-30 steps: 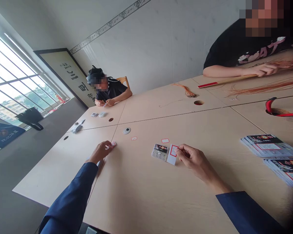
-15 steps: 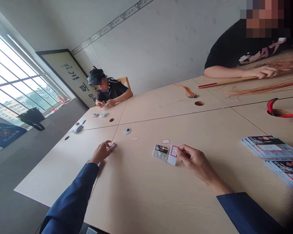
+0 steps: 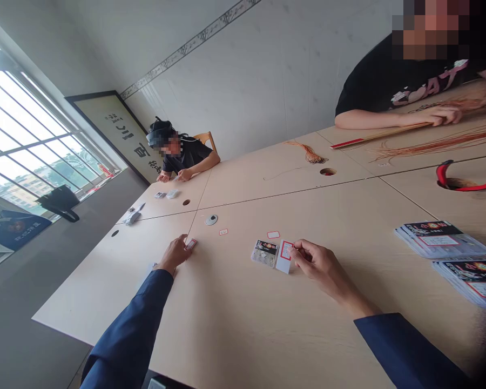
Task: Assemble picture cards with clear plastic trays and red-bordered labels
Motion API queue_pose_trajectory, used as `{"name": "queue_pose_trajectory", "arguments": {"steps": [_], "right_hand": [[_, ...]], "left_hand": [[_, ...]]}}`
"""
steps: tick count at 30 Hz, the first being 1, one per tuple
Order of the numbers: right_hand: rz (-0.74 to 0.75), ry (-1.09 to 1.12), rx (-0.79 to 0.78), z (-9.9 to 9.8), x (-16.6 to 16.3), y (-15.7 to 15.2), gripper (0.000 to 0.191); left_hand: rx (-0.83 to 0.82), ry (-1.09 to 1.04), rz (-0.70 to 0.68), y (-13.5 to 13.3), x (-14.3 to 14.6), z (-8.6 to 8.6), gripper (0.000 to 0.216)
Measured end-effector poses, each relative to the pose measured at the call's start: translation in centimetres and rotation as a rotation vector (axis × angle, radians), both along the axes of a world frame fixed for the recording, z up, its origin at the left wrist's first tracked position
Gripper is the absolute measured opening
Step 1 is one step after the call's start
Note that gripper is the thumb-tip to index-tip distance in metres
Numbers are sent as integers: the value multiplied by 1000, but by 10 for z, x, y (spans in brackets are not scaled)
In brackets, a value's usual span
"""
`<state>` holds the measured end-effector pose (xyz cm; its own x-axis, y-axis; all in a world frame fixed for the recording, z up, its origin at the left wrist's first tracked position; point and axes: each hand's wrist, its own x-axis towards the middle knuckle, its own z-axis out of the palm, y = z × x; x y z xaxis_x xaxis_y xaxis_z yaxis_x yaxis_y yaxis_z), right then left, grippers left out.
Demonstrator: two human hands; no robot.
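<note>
Right grip point(image 3: 319, 265) tight on label sheet point(image 3: 284, 258) beside clear packet point(image 3: 264, 253); left grip point(image 3: 176, 253) on sticker point(image 3: 191, 243).

Big pale wood table point(image 3: 267, 324) made of several pushed-together sections under the left hand point(image 3: 177, 253), grey floor point(image 3: 32, 335) off to its left, barred window point(image 3: 28, 140) beyond that letting in daylight, framed calligraphy point(image 3: 117, 135) against the white wall point(image 3: 267, 70) ahead, 1 wooden chair point(image 3: 206, 139) too

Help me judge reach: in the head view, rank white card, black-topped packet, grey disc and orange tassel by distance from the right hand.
1. White card, at the right hand's fingertips.
2. Black-topped packet, left of the card.
3. Grey disc, far left.
4. Orange tassel, on the far table.
</note>
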<state>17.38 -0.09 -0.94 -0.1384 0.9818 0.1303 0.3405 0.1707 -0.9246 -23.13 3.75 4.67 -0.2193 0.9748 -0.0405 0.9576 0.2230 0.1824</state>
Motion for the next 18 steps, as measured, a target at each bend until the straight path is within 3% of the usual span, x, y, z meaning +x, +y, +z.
{"name": "queue_pose_trajectory", "arguments": {"steps": [5,11,14,18], "right_hand": [[17,-13,-1,-1,0,0,40],[-11,-71,-5,-4,1,1,38],[-16,-84,2,-5,1,1,38],[-19,-84,5,-5,1,1,38]], "left_hand": [[55,-21,-20,-1,16,-7,48],[236,-32,7,-16,36,-17,43],[327,-45,120,-32,16,-9,41],[394,-82,388,-64,-42,12,39]]}}
